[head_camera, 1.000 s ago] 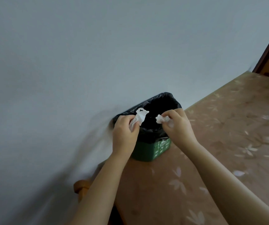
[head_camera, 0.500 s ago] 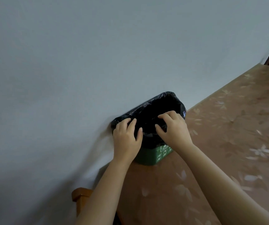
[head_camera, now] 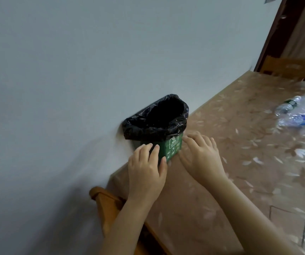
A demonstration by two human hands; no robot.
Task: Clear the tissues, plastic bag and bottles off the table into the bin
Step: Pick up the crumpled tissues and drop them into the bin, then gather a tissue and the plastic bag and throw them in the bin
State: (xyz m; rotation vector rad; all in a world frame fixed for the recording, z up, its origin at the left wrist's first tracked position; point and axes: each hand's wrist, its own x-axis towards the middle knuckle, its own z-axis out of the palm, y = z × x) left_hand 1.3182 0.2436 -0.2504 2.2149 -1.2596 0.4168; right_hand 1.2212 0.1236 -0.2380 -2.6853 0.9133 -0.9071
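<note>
Both hands are open and empty: the left hand (head_camera: 146,169) lies against the green bin (head_camera: 168,150) at frame centre, the right hand (head_camera: 201,157) just beside it on the table (head_camera: 221,190). A careless nudge could tip the small bin or drag its black liner (head_camera: 153,129) loose. Clear bottles (head_camera: 293,115) lie well apart at the right edge. A second ago each hand held a tissue over the bin's mouth; those are gone from view.
</note>
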